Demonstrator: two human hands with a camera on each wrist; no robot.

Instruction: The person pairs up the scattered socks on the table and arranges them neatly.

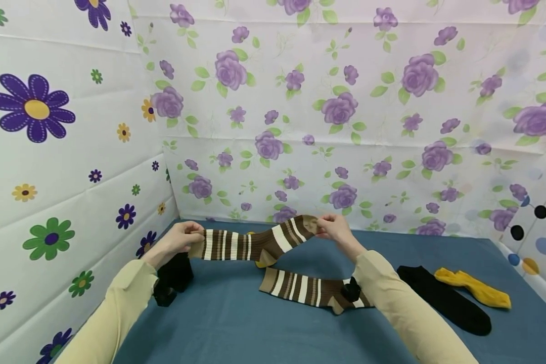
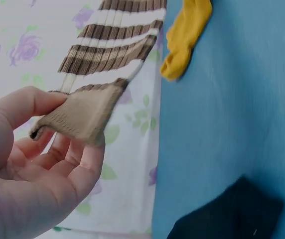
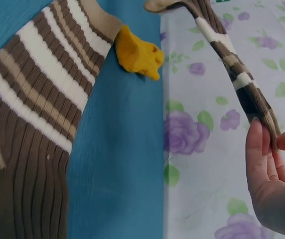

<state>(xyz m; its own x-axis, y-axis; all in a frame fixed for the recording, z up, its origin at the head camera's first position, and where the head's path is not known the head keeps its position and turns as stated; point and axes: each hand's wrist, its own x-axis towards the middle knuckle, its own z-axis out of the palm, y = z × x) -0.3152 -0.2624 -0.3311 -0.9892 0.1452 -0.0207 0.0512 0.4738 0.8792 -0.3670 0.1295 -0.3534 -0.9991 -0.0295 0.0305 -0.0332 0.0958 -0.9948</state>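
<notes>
A brown, white and tan striped sock [image 1: 241, 246] is stretched sideways in the air between both hands. My left hand [image 1: 184, 237] pinches its tan cuff, which shows close up in the left wrist view between thumb and fingers [image 2: 58, 149]. At the other end my right hand [image 1: 336, 230] pinches the tan toe. Below the raised sock, a second striped sock [image 1: 305, 290] of the same pattern lies flat on the blue table, its toe end hidden behind the right forearm. In the right wrist view this lying sock [image 3: 38, 84] fills the left side.
A yellow sock [image 3: 137, 52] lies behind the raised one. At the right are a long black sock [image 1: 446, 301] and another yellow sock [image 1: 475, 288]. Something black [image 1: 177, 273] sits by the left forearm. Flowered sheets [image 1: 273, 101] stand behind the blue table [image 1: 218, 323].
</notes>
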